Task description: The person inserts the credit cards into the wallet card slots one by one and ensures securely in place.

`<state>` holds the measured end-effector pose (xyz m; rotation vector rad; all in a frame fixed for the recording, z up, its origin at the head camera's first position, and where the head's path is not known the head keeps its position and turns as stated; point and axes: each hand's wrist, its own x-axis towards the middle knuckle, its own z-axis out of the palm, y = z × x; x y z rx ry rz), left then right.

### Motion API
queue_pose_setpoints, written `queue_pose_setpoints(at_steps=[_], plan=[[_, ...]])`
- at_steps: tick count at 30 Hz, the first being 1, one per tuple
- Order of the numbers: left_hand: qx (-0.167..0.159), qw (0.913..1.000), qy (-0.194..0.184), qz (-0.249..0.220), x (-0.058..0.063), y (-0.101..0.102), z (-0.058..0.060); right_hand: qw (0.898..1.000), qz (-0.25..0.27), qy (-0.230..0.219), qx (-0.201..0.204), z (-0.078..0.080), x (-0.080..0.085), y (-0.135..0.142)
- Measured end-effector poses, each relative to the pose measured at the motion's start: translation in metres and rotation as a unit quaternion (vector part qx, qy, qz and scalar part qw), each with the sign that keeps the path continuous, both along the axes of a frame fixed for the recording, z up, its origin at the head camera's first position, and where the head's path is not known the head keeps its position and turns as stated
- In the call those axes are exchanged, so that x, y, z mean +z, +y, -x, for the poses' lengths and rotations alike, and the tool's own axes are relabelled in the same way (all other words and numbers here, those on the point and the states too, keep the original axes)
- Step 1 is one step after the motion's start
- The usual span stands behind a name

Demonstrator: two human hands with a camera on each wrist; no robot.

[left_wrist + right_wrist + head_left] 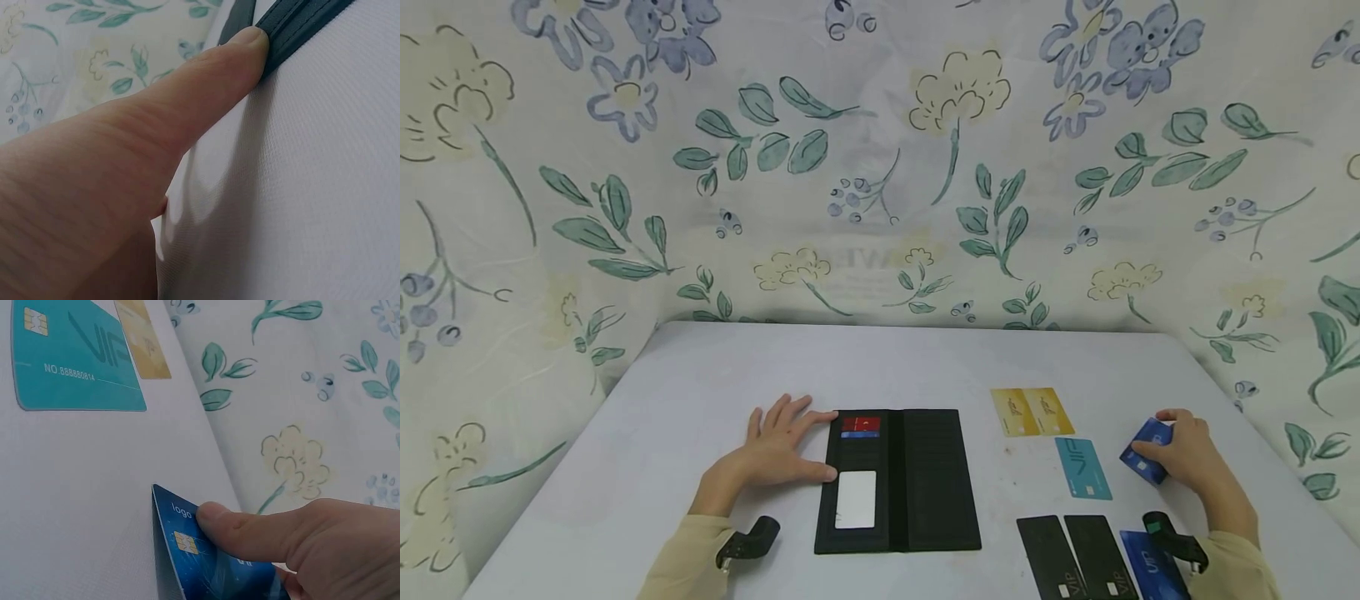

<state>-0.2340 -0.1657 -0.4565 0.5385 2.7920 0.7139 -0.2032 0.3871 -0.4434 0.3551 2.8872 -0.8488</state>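
Observation:
A black card wallet (936, 483) lies unfolded on the white table. Red and blue card edges (861, 427) show in its upper left slots, and a white card (856, 500) fills the window below. My left hand (775, 454) rests at the wallet's left edge, fingers spread; in the left wrist view the thumb (219, 69) touches that edge. On the right side, my right hand (1187, 454) pinches a dark blue card (1148, 450), tilted up off the table in the right wrist view, thumb on its printed face. The fingers behind the card are mostly hidden.
Two gold cards (1032, 412) lie right of the wallet, with a teal card (1083, 468) below them. Nearer the front are two black cards (1078, 558) and another blue card (1150, 562), partly covered by the right wrist camera. A flowered cloth (880, 167) hangs behind the table.

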Motion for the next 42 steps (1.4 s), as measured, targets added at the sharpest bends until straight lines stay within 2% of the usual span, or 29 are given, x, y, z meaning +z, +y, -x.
queue_pose_setpoints(at_steps=[12, 17, 24, 32, 42], plan=[[-0.002, 1.0000, 0.003, 0.003, 0.001, 0.001, 0.000, 0.996, -0.018, 0.077, 0.028, -0.002, 0.001, 0.003], [0.000, 1.0000, 0.004, 0.003, 0.000, 0.002, 0.000, 0.996, -0.011, 0.087, 0.024, -0.002, 0.003, 0.002], [-0.001, 1.0000, 0.001, 0.004, 0.001, 0.002, -0.001, 0.991, -0.003, 0.130, 0.016, -0.002, 0.005, -0.003], [-0.003, 1.0000, 0.002, 0.002, 0.001, 0.002, -0.001, 0.991, 0.022, 0.135, 0.009, -0.001, 0.009, -0.005], [0.002, 1.0000, 0.004, 0.007, 0.002, 0.001, -0.001, 0.989, 0.028, 0.145, 0.004, -0.002, 0.009, -0.009]])
